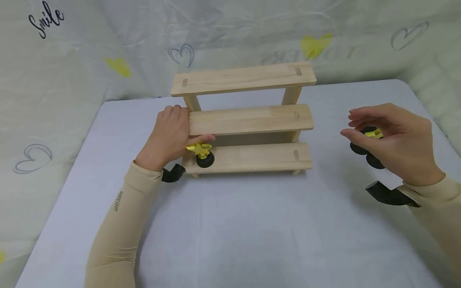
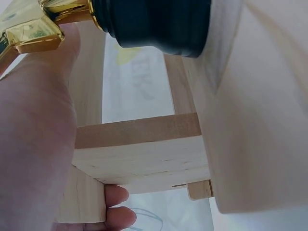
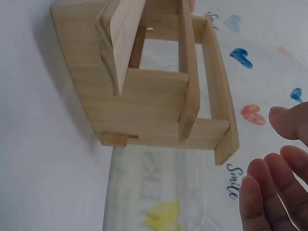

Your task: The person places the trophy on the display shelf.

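A three-tier wooden stand (image 1: 248,121) is on the table in the head view. My left hand (image 1: 168,136) grips the left end of its middle shelf; in the left wrist view fingertips (image 2: 118,217) curl round the wood. A small trophy (image 1: 204,160) with a gold star and black base stands at the left of the lowest shelf, close by my left thumb. Off to the right of the stand, my right hand (image 1: 405,140) holds nothing, thumb and curved fingers apart. Behind it in the head view are more black-based trophies (image 1: 375,161), partly hidden by the hand.
A white cloth (image 1: 237,232) covers the table. Pale sheeting (image 1: 144,40) printed with hearts and lettering hangs behind and at the sides. Black straps (image 1: 389,195) sit at both wrists.
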`<state>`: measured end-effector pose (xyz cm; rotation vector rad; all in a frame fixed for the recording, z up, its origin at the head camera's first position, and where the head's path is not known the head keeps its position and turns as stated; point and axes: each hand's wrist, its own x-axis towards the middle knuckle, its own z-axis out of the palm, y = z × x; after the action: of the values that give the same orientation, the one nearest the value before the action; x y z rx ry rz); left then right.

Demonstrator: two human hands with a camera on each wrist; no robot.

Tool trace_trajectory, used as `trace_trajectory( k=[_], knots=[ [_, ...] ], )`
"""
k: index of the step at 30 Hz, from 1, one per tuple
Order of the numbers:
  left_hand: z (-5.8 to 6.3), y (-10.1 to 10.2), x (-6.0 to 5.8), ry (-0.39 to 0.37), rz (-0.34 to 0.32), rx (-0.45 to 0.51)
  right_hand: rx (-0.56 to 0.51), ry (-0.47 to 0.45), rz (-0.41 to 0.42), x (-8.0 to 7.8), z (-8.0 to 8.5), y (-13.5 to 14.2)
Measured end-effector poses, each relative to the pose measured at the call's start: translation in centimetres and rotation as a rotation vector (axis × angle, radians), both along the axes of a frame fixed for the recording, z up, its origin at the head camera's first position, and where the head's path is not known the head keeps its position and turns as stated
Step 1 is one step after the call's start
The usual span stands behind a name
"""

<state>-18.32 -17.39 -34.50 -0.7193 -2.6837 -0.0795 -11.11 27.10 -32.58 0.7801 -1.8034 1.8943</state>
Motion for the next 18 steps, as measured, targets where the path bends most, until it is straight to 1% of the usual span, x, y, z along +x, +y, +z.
trace_trajectory(
  k=[4,8,11,12,13,15,16,18],
  knots=[
    [0.0,0.0,0.0,0.002,-0.002,0.007,-0.006,-0.032,-0.031,0.0,0.0,1.3],
    [0.0,0.0,0.1,0.001,-0.003,0.012,-0.053,-0.062,-0.048,0.1,-0.4,2.9],
    [0.1,0.1,0.1,-0.005,0.005,0.010,-0.028,-0.079,-0.075,0.1,-0.8,4.2],
    [0.1,0.1,0.1,-0.008,0.008,0.007,-0.007,-0.081,-0.089,0.1,-1.0,4.6],
    [0.1,0.1,0.1,-0.012,0.011,0.003,0.041,-0.085,-0.123,0.1,-1.1,4.9],
    [0.1,0.1,0.1,-0.023,0.019,-0.001,0.183,-0.088,-0.236,0.2,-1.2,5.4],
    [0.1,0.1,0.1,-0.028,0.022,-0.001,0.238,-0.092,-0.284,0.2,-1.3,5.6],
    [0.1,0.1,0.2,-0.036,0.026,-0.001,0.303,-0.107,-0.356,0.2,-1.5,6.0]
  ],
)
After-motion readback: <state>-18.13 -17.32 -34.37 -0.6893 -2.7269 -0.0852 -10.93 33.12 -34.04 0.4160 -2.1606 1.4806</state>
